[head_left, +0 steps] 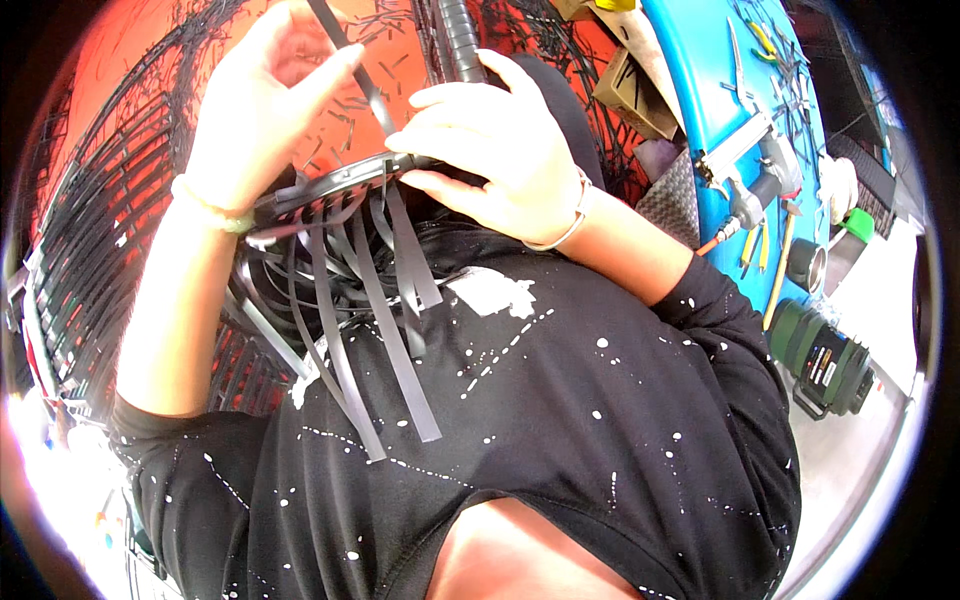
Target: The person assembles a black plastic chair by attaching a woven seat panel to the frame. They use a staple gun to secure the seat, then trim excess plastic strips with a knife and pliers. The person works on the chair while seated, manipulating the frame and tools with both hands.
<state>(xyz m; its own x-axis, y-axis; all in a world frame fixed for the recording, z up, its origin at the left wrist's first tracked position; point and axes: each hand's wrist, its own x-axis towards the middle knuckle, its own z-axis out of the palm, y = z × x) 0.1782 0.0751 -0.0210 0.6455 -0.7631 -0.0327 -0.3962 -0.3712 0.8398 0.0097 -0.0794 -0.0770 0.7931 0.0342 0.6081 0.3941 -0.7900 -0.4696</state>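
Observation:
A long, flat dark strip [372, 95] runs from the top edge down to a curved bar [335, 182] wrapped in similar material. My left hand [270, 115] is closed with its thumb against the strip's upper part; its curled fingers are partly blurred. At the bar's right end, the fingers and thumb of my right hand [495, 150] pinch the bar where the strip meets it. Several loose grey-black strips [385, 330] hang from the bar over my black, white-spotted top. The bar's far right end is hidden by my right hand.
Woven black slats [95, 230] curve along the left, above an orange-red surface [120, 50] littered with cut scraps. To the right, a blue table [705, 100] carries pliers [763, 42], a pneumatic tool [760, 190] and scraps. A cardboard box [632, 95] and a dark green cylindrical container [820, 358] are nearby.

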